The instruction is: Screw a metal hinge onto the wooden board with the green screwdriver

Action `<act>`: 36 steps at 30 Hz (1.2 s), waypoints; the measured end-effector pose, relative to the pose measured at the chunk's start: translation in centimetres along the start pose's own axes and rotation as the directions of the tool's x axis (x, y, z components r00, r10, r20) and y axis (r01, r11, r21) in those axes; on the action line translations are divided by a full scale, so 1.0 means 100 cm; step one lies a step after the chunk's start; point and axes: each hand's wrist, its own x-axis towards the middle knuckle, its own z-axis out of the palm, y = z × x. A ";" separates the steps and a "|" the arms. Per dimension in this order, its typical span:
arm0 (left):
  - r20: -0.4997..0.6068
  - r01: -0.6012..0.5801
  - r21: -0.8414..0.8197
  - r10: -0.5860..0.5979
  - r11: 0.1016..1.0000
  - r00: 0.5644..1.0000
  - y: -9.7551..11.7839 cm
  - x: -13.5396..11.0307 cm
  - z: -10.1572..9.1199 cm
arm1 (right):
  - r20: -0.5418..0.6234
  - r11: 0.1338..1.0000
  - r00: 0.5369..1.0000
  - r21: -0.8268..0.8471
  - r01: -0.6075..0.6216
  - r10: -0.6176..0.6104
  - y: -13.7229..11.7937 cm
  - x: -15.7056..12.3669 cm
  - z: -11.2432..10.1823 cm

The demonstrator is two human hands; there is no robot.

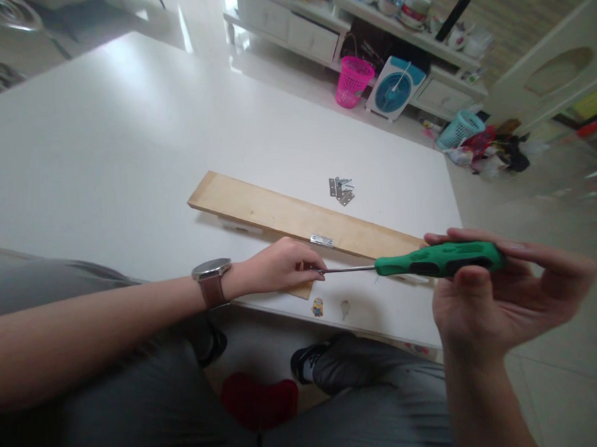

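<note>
My right hand (502, 293) holds a green and black screwdriver (440, 259) by its handle, thumb below and fingers above. Its thin shaft points left and its tip meets the fingertips of my left hand (285, 267). There the left thumb and forefinger pinch a small metal screw (322, 271), mostly covered by the fingers. Just beyond lies a long wooden board (277, 204), with a metal hinge (322, 239) at its near edge. A second piece of wood (302, 290) shows partly beneath my left hand.
On the white table (124, 139), several loose hinges and screws (341, 190) lie beyond the board. A cartoon sticker (317, 307) is near the front edge. Farther off stand a pink basket (354, 80), a blue and white fan (395, 88) and a low cabinet (288, 30).
</note>
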 end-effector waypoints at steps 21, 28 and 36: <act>-0.064 0.044 -0.035 -0.046 0.998 0.997 -0.002 -0.001 0.002 | -0.038 0.998 0.999 0.063 -0.028 0.030 -0.003 -0.002 0.002; -0.048 0.107 -0.048 -0.110 0.993 0.993 -0.001 -0.001 0.002 | 0.020 0.992 0.997 0.104 0.069 -0.072 0.009 0.001 0.000; -0.079 0.163 -0.122 -0.173 0.979 0.982 0.002 0.000 0.004 | 0.038 0.981 0.997 0.176 -0.078 0.072 0.007 -0.003 0.005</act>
